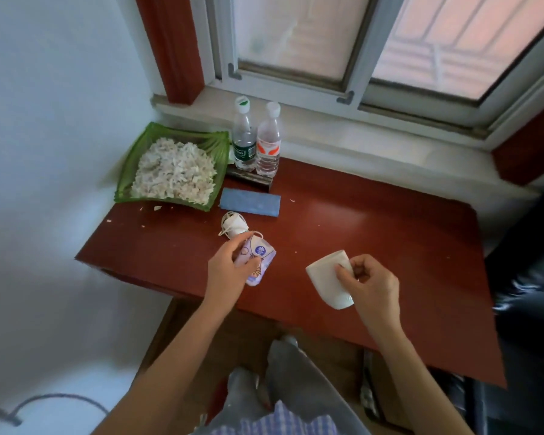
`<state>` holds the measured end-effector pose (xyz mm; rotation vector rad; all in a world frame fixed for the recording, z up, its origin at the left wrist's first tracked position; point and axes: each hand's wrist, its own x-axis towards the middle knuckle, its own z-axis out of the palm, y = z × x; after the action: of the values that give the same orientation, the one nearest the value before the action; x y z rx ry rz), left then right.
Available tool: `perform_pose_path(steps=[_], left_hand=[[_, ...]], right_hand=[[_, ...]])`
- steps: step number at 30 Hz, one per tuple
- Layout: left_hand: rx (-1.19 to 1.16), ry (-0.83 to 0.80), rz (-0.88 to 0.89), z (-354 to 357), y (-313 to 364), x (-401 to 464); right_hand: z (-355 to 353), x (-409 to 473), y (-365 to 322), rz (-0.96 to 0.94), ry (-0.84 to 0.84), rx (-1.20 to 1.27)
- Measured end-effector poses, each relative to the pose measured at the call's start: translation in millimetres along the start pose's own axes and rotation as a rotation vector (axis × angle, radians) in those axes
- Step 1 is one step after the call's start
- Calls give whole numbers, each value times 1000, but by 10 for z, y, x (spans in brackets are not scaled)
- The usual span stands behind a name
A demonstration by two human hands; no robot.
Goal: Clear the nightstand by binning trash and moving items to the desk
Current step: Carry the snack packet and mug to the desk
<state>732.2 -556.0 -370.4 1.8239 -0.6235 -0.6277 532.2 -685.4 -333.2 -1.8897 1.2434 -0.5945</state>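
I stand at a red-brown desk (pixel 374 246) under a window. My left hand (pixel 225 270) grips a small purple-and-white tissue pack (pixel 258 259), held at the desk surface near its front left. My right hand (pixel 371 285) holds a white cup (pixel 327 279) by its side, tilted, just above the desk's front edge. A white charger with a coiled cable (pixel 233 226) lies right behind the tissue pack.
A green dish (pixel 132 171) full of pale shells sits at the back left corner, with crumbs around it. Two plastic water bottles (pixel 256 142) stand on a dark block by the sill. A blue cloth (pixel 250 203) lies in front of them. A black chair (pixel 528 293) is at the right.
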Motion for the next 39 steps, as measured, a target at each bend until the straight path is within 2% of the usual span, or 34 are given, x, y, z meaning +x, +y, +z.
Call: perform_pose_path(steps=[7,18,34,39], left_hand=[[4,-37,-50,586,-66,633],[124,66,-122,980,-336,1145],[286,19,-101,712,-650,1279],[449,23,-32,681,-717,1233]], right_hand=[[-212,491,231,54,44,-50],[-140,1088,369,58,-85,-76],[241,1298,209,150,-71,-29],[330,1318,156,159,-68,-28]])
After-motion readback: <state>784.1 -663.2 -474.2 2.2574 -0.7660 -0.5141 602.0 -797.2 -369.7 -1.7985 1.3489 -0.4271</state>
